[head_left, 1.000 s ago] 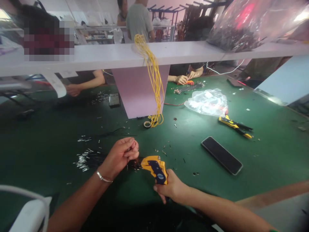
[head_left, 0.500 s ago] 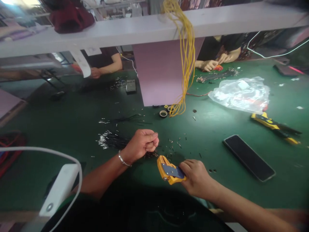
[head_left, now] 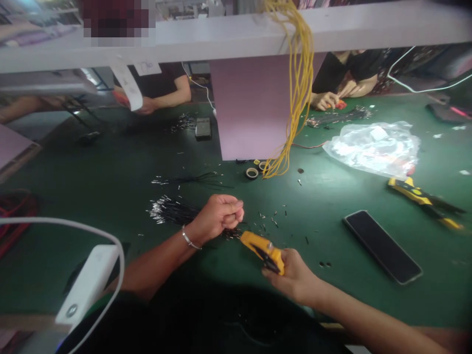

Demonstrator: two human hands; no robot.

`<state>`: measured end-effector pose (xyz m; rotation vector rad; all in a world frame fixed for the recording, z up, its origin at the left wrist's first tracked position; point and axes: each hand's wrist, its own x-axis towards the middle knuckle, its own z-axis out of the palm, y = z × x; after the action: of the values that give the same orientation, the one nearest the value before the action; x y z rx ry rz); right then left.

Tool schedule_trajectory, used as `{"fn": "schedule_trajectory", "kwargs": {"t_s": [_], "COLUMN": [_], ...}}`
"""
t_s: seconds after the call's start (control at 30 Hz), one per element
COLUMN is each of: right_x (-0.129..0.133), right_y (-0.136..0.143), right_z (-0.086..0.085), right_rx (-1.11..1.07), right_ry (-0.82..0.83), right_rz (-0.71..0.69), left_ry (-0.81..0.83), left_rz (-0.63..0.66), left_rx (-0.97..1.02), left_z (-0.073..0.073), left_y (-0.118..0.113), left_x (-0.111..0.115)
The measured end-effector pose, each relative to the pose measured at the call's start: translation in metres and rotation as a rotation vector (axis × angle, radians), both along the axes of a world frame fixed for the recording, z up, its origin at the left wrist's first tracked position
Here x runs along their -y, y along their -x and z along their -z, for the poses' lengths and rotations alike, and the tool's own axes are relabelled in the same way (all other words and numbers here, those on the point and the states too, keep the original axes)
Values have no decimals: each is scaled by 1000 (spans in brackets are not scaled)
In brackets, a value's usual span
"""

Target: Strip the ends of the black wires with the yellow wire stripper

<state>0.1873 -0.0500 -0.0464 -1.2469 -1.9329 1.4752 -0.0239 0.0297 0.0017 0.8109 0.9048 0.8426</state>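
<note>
My left hand is closed in a pinch above a bundle of black wires with bare silvery ends; whatever lies between its fingertips is too small to make out. My right hand is wrapped round a yellow hand tool, whose head points up and left, just below my left hand. Small dark and metallic scraps lie on the green tabletop to the right of my left hand. A thinner group of black wires rests behind the bundle.
A black phone, yellow-black cutters and a clear plastic bag lie at the right. Yellow wires hang from a shelf. Tape rings stand below the panel. A white power bank is at left; two people work opposite.
The yellow tool has turned in my right hand, so a different side of it shows. My left hand keeps its pinch. The whole view has shifted slightly.
</note>
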Motion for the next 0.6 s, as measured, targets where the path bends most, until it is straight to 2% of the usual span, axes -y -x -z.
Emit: {"fn": "schedule_trajectory", "kwargs": {"t_s": [0.07,0.13,0.23,0.37,0.5,0.6], "right_x": [-1,-4,-6,-2,3,2], "right_y": [5,8,12,13,3,-2], "right_z": [3,6,12,16,13,10], "right_rx": [-200,-366,-530,-634,-605,-534], "right_ry": [291,430,525,659,711,676], "right_rz": [44,78,127,171,119,158], "left_ry": [19,44,40,17,-3,7], "left_rz": [-23,-35,-50,-73,-50,-42], "left_rx": [23,54,101,114,85,64], "left_z": [1,3,4,3,4,6], "left_y": [-1,-3,-3,2,4,-1], "left_x": [1,2,2,-2,-4,0]}}
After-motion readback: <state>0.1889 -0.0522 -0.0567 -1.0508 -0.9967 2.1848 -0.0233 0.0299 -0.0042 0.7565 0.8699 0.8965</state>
